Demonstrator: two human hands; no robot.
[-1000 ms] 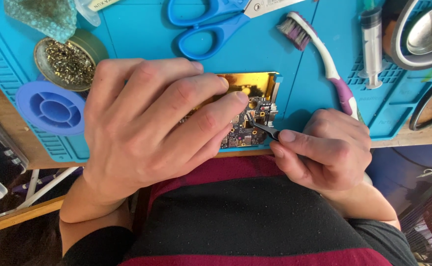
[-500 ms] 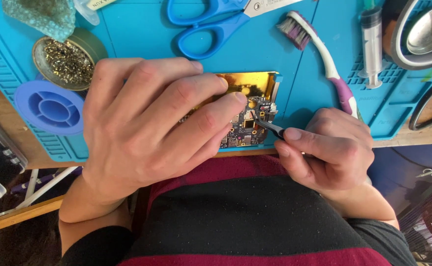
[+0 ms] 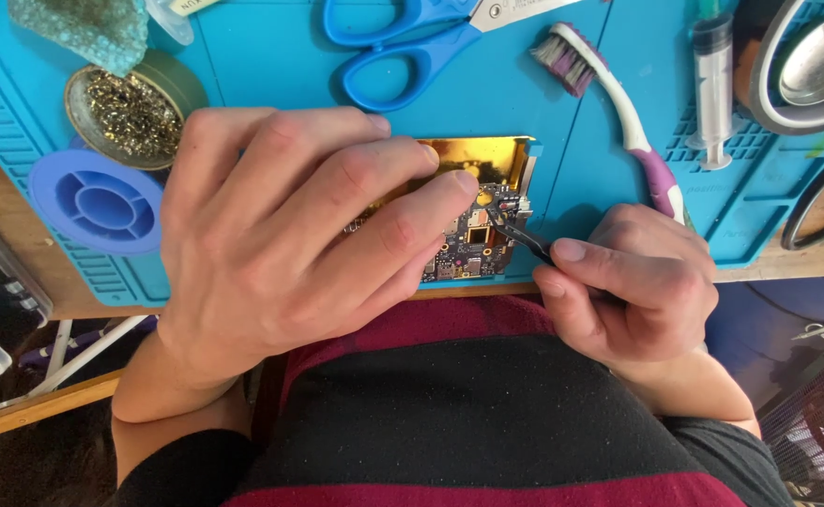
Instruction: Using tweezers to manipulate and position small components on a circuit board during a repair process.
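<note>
Blue mat point(image 3: 271, 56), left hand point(image 3: 290, 225) pinning circuit board point(image 3: 473, 239) near edge, right hand point(image 3: 633, 286) pinching tweezers point(image 3: 515, 230)

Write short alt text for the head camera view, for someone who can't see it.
Seen from above, a left hand presses a small circuit board onto a blue work mat while the right hand holds black tweezers with their tips on the board. Blue scissors, a toothbrush and a syringe lie beyond.

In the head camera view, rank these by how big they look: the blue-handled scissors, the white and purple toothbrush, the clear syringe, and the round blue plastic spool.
1. Blue-handled scissors, though cut off by the frame's top edge.
2. White and purple toothbrush.
3. Round blue plastic spool and clear syringe: too close to rank, one wide, one long and thin.
</note>
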